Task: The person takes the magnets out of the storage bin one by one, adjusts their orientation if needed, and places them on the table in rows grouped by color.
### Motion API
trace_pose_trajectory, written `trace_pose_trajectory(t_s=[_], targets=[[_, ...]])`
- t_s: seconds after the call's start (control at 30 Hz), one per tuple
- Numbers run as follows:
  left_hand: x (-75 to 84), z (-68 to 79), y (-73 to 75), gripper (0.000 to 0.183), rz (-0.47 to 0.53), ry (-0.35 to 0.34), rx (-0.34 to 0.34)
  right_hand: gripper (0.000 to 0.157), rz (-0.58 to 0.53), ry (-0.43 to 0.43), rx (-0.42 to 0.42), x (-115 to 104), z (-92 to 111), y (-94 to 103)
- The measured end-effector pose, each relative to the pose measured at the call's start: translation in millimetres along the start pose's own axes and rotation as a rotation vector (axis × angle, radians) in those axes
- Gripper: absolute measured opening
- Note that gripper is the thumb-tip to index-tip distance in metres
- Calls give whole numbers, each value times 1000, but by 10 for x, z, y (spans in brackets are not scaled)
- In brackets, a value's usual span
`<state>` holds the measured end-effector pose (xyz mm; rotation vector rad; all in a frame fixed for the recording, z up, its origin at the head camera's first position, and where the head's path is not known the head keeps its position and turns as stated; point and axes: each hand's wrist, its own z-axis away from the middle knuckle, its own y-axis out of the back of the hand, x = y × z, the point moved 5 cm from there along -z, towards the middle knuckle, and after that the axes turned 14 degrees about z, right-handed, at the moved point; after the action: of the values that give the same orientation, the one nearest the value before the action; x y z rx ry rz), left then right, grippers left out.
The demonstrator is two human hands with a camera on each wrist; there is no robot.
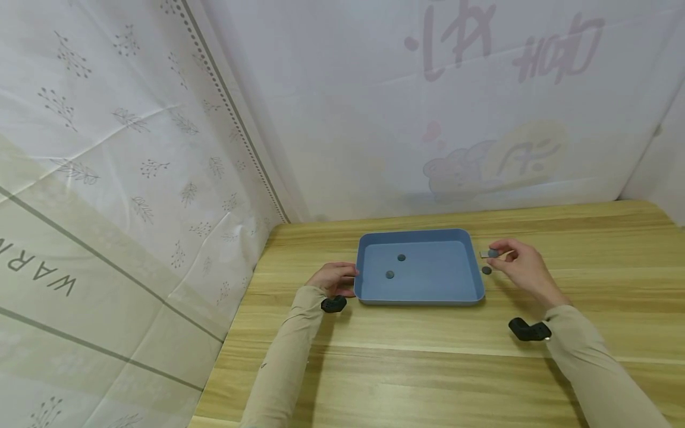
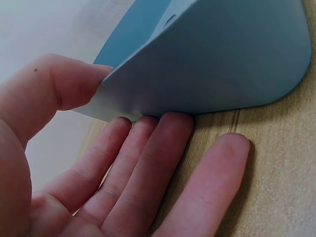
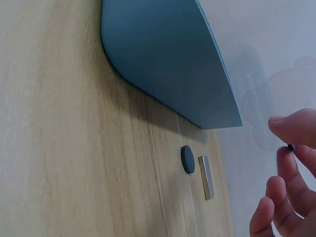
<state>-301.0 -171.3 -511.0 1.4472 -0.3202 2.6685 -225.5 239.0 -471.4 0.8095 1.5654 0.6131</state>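
Note:
A shallow blue tray (image 1: 417, 295) rests on the wooden table. At its left end my left hand (image 1: 338, 278) holds it, the thumb (image 2: 81, 79) over the rim and several fingertips against the foot of the outer wall. Two dark discs (image 1: 401, 258) lie inside the tray. Beyond the tray's right end, my right hand (image 1: 521, 267) pinches a small dark round disc (image 1: 493, 253) between thumb and fingers, raised over the table. Below it on the wood are another dark disc (image 3: 187, 159) and a thin silvery bar (image 3: 206, 177).
The wooden table (image 1: 407, 368) runs back to a pale printed cloth (image 1: 342, 119) hung behind it. Another printed cloth (image 1: 134, 196) hangs along the left side. Black wrist mounts (image 1: 528, 330) sit on both sleeves.

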Motion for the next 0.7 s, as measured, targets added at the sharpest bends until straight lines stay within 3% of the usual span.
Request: trace_pose_trajectory(t_s=[0.7], targets=[[-5,-19,5,44,14,2,8,32,41,-19,19,105,42,65]])
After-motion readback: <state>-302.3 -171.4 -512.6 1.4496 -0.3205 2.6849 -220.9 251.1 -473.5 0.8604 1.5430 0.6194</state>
